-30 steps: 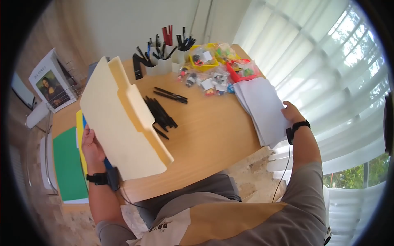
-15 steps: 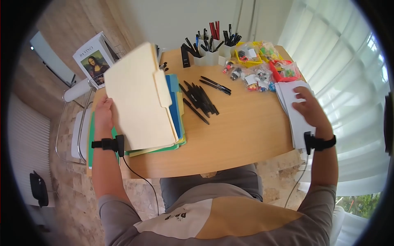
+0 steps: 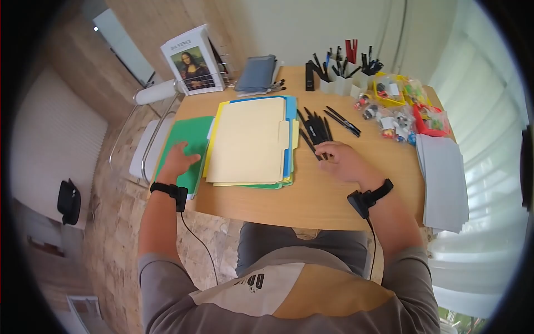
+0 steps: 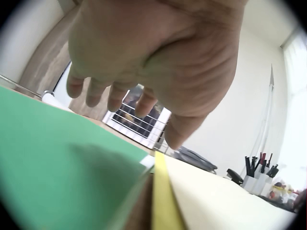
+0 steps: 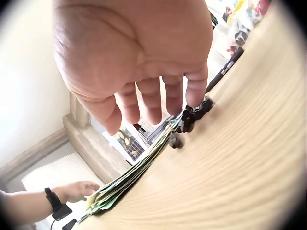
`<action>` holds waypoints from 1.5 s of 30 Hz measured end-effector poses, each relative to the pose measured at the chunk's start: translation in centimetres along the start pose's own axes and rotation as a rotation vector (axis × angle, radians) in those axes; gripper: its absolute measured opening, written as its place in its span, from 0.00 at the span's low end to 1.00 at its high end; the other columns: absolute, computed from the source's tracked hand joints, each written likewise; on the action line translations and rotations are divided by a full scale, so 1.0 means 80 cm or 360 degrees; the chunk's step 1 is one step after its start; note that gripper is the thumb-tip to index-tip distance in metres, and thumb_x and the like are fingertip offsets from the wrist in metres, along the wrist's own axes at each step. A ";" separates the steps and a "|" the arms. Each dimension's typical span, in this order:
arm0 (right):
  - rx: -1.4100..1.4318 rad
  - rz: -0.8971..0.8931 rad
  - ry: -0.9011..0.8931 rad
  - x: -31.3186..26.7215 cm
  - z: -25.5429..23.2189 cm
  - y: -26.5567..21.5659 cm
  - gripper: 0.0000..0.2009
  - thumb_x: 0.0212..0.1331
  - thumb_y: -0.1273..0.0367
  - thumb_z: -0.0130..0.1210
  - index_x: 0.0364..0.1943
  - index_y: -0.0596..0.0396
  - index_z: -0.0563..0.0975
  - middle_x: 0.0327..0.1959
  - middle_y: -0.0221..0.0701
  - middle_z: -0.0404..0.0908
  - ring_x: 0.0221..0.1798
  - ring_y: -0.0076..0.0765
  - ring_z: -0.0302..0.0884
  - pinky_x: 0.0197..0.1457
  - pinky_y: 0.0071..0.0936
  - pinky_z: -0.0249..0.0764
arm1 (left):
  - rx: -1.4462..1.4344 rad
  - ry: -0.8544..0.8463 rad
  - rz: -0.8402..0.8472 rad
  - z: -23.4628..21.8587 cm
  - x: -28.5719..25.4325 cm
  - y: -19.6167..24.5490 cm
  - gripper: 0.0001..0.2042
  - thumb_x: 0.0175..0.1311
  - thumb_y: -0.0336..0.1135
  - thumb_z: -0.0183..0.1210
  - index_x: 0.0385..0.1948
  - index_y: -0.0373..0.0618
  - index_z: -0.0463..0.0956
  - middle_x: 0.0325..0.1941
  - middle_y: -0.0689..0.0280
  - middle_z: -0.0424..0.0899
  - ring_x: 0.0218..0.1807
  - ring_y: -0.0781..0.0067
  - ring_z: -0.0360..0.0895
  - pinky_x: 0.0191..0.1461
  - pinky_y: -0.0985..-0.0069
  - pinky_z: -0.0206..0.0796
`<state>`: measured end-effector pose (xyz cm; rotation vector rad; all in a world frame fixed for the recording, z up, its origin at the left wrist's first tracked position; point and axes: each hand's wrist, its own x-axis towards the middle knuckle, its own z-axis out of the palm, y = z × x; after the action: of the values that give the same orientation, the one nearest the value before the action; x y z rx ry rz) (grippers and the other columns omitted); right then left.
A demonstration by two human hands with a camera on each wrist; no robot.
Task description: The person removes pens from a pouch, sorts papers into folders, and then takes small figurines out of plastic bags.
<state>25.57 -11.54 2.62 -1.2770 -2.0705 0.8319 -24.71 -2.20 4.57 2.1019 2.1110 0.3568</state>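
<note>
The left hand [image 3: 179, 161] hovers over a green folder [image 3: 188, 133] at the table's left; in the left wrist view its fingers hang relaxed above the green sheet [image 4: 57, 158], holding nothing. Beside it lies a stack of folders with a cream one [image 3: 250, 142] on top and blue, yellow and green edges showing. The right hand [image 3: 345, 161] is at the near ends of a bunch of black pens [image 3: 316, 127]. In the right wrist view that hand [image 5: 139, 62] has loosely bent fingers, with the dark pens [image 5: 194, 115] just beyond the fingertips; whether they touch is unclear.
Two more pens [image 3: 342, 121] lie to the right. White papers [image 3: 444, 178] overhang the table's right edge. Pen holders [image 3: 345, 84], bagged items [image 3: 396, 119], yellow and red baskets [image 3: 431, 119], a grey pouch [image 3: 256, 73] and a wire rack with a book [image 3: 194, 67] stand along the back.
The cream folder was lowered onto the stack and released by the left hand, which moved left over the green folder. The right hand left the white papers and came to the black pens.
</note>
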 end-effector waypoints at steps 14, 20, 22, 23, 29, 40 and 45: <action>0.0014 -0.0280 0.0126 0.002 0.003 0.043 0.12 0.53 0.71 0.63 0.42 0.57 0.79 0.54 0.36 0.79 0.66 0.46 0.66 0.67 0.38 0.65 | 0.0465 -0.0532 -0.0125 0.004 -0.056 0.050 0.27 0.51 0.44 0.64 0.48 0.29 0.75 0.52 0.42 0.79 0.55 0.46 0.77 0.58 0.61 0.69; -0.0020 -0.0347 0.0171 0.004 0.006 0.053 0.11 0.51 0.72 0.63 0.39 0.57 0.78 0.50 0.36 0.80 0.62 0.47 0.68 0.63 0.38 0.68 | 0.0434 -0.0467 -0.0048 -0.004 -0.073 0.045 0.23 0.53 0.41 0.62 0.47 0.32 0.77 0.52 0.45 0.79 0.54 0.46 0.76 0.57 0.61 0.69; -0.0017 -0.0360 0.0172 0.005 0.005 0.053 0.11 0.51 0.71 0.63 0.38 0.57 0.79 0.49 0.36 0.80 0.61 0.46 0.69 0.61 0.37 0.70 | 0.0457 -0.0456 -0.0015 -0.010 -0.080 0.047 0.21 0.54 0.41 0.61 0.46 0.34 0.78 0.49 0.45 0.81 0.51 0.45 0.78 0.55 0.60 0.70; -0.0024 -0.0364 0.0185 0.005 0.005 0.053 0.11 0.51 0.71 0.63 0.38 0.57 0.79 0.48 0.36 0.80 0.60 0.46 0.69 0.61 0.37 0.70 | 0.0460 -0.0463 -0.0023 -0.009 -0.082 0.044 0.21 0.54 0.41 0.61 0.46 0.34 0.78 0.49 0.45 0.81 0.51 0.45 0.78 0.55 0.60 0.70; -0.0097 -0.0414 0.0224 0.004 0.004 0.049 0.10 0.51 0.71 0.63 0.37 0.57 0.79 0.46 0.37 0.80 0.57 0.46 0.71 0.60 0.36 0.71 | 0.0519 -0.0550 -0.0074 0.007 -0.076 0.021 0.16 0.58 0.37 0.56 0.41 0.34 0.78 0.43 0.45 0.82 0.47 0.43 0.79 0.52 0.56 0.71; 0.0030 -0.0267 0.0288 0.004 0.005 0.042 0.09 0.51 0.71 0.62 0.36 0.58 0.78 0.40 0.38 0.79 0.50 0.45 0.73 0.54 0.37 0.72 | 0.0364 0.0622 -0.0114 -0.055 -0.138 0.038 0.10 0.64 0.32 0.50 0.38 0.37 0.78 0.36 0.49 0.83 0.41 0.45 0.80 0.44 0.58 0.72; 0.0017 -0.0279 0.0290 0.006 0.005 0.046 0.09 0.51 0.71 0.61 0.35 0.60 0.78 0.40 0.38 0.79 0.50 0.45 0.73 0.52 0.36 0.73 | 0.0142 0.0702 -0.0041 -0.018 -0.179 -0.022 0.13 0.58 0.34 0.60 0.43 0.38 0.78 0.37 0.53 0.83 0.41 0.50 0.80 0.46 0.61 0.72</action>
<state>27.15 -9.90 -0.32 -1.1035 -1.9955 0.6237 -26.60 -16.57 4.52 2.2031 2.4209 0.8021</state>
